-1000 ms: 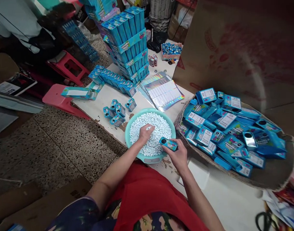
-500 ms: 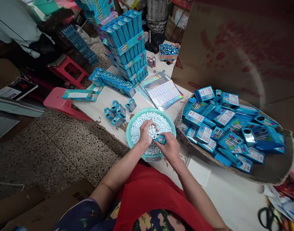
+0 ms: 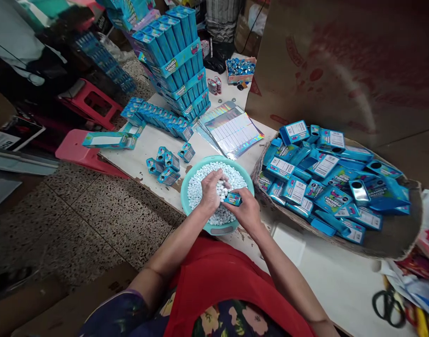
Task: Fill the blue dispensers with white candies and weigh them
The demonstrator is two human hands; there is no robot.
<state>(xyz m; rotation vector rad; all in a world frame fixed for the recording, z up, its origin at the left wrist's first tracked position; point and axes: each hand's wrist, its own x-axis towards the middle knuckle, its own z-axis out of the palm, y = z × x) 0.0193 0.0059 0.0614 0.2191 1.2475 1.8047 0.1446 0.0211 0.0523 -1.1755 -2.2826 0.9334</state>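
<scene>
The left hand (image 3: 210, 191) cups a heap of small round white candies, its fingers curled around them, over the round turquoise plastic basin (image 3: 185, 187) of the same candies on the worn white desk (image 3: 327, 267). The right hand (image 3: 247, 209) grips a small blue printed cardboard box (image 3: 232, 199) between its fingers, just beside the cupped candies and above the basin. A long brown cardboard tray (image 3: 404, 234) piled with blue boxes lies to the right.

Left hand (image 3: 210, 189) apparently cupped, wrist low.
</scene>
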